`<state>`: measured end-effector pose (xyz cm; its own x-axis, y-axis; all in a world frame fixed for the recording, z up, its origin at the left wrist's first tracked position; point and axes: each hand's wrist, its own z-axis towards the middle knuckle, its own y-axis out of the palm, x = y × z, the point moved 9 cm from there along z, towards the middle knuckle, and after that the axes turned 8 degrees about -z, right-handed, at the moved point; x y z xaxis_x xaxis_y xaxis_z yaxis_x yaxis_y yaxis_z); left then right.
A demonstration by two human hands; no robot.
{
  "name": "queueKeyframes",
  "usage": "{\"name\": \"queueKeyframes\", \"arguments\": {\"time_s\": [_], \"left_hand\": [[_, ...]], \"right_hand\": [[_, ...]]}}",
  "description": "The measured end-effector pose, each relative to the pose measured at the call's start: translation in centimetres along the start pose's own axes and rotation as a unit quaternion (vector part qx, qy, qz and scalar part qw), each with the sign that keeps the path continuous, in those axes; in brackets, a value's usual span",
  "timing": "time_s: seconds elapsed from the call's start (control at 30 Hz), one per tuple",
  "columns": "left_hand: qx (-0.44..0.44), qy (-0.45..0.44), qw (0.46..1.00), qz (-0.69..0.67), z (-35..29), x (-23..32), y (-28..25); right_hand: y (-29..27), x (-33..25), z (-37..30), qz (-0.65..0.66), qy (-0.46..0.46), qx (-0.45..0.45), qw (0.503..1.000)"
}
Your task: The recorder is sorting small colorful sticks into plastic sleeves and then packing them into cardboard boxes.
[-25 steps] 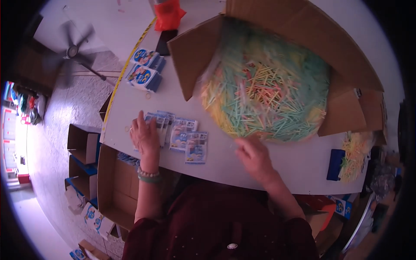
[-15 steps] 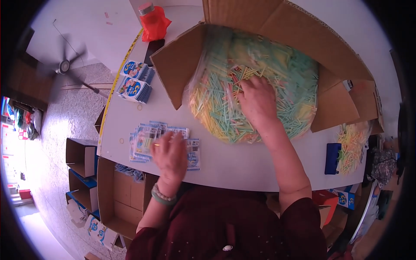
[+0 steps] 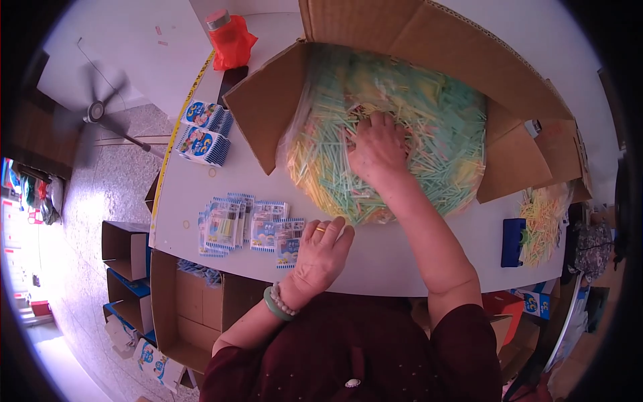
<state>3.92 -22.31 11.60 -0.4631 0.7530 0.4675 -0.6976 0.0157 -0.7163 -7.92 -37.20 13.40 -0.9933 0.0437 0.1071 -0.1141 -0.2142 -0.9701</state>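
My right hand (image 3: 380,149) reaches into a clear plastic bag (image 3: 311,127) in an open cardboard box. Its fingers curl down among thin pastel sticks (image 3: 335,175), green, yellow and pink, and the fingertips are buried in them. My left hand (image 3: 323,256), with a ring and bracelets, hovers over the table's near edge, fingers curled together; whether anything is in them is hidden. Just left of it lies a small blue-and-white printed packet (image 3: 288,242), beside more flat packets (image 3: 224,224), some overlapping, with sticks showing through a clear part.
Two stacks of packets (image 3: 203,144) stand at the table's left edge, near a red bag with a lidded jar (image 3: 233,43). On the right are a dark blue holder (image 3: 514,242) and a bag of sticks (image 3: 541,218). Open boxes (image 3: 194,315) stand below left; a fan (image 3: 97,110) spins beyond.
My left hand has moved right, away from the packets, and its fingers have curled. My right hand has shifted slightly left and deeper among the sticks. The whole view has shifted a little.
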Motion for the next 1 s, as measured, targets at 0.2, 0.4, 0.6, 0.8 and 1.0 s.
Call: {"name": "queueKeyframes", "arguments": {"time_s": [0.2,0.4,0.6,0.8,1.0], "left_hand": [[-0.008,-0.028,1.000,-0.002,-1.2,-0.8,0.3],[-0.008,-0.041,0.999,-0.002,-1.3,-1.4,0.5],[-0.006,-0.040,0.999,-0.010,-1.6,-1.8,0.5],[-0.012,-0.037,0.999,-0.005,-1.5,-1.7,0.4],[0.021,-0.078,0.995,-0.062,-0.7,-2.4,-0.8]], "right_hand": [[1.7,1.2,0.8,0.077,0.083,-0.143,0.983],[1.9,6.2,0.8,0.548,0.075,0.062,0.831],[1.3,6.6,-0.6,0.585,0.160,0.046,0.794],[0.4,7.0,0.0,0.380,0.105,0.079,0.916],[-2.8,7.6,-0.9,0.550,0.079,0.143,0.819]]}}
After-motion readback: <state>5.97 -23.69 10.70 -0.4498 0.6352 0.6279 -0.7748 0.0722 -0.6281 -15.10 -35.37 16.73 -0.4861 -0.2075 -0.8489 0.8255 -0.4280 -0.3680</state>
